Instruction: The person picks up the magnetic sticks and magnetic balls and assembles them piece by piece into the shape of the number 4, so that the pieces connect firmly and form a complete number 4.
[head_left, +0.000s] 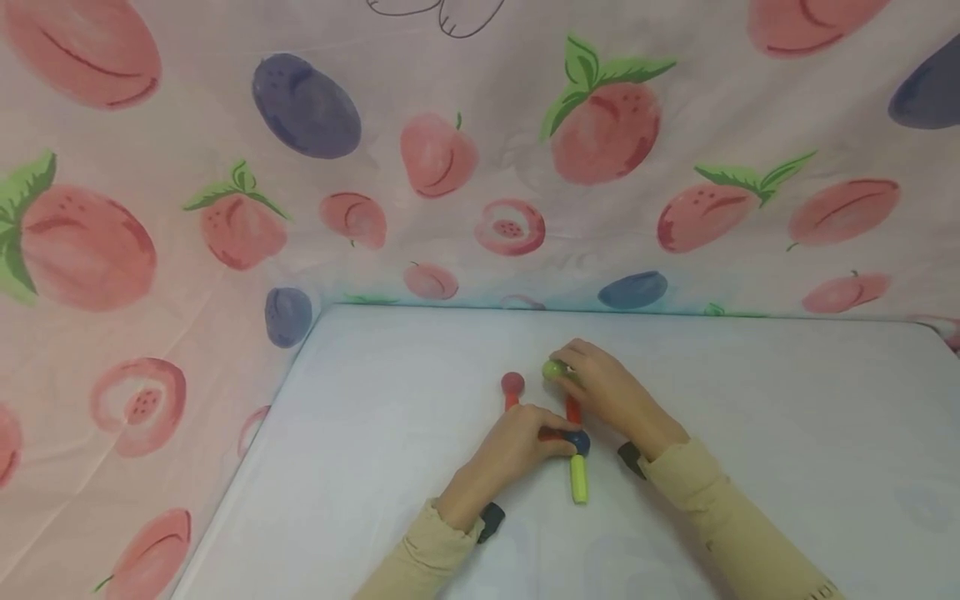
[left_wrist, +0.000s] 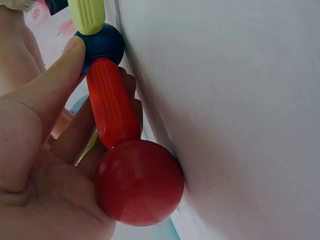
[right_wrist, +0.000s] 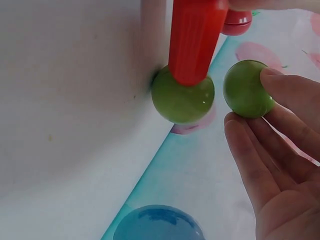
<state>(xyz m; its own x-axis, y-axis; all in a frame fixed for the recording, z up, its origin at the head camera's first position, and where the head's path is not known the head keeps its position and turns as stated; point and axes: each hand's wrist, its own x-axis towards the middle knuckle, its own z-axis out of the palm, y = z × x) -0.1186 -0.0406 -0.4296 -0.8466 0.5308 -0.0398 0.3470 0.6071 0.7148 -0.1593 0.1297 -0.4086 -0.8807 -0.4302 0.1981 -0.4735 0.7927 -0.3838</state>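
Note:
My left hand (head_left: pixel 517 442) pinches a blue ball (left_wrist: pixel 111 44) between thumb and fingers. A yellow-green rod (head_left: pixel 579 479) and red rods (left_wrist: pixel 112 107) join at that ball. One red rod ends in a large red ball (left_wrist: pixel 140 182), near the left palm. Another red rod (right_wrist: pixel 195 40) ends in a green ball (right_wrist: pixel 182 97) at the white surface. My right hand (head_left: pixel 611 387) holds a second green ball (right_wrist: pixel 247 89) by thumb and fingertips, just apart from the first. In the head view, the right hand mostly covers the green ball on the rod.
A white table surface (head_left: pixel 360 433) lies beneath both hands. Behind it and at the left stands a cloth (head_left: pixel 450 83) printed with fruit. Dark wrist devices (head_left: pixel 491 522) show below both hands.

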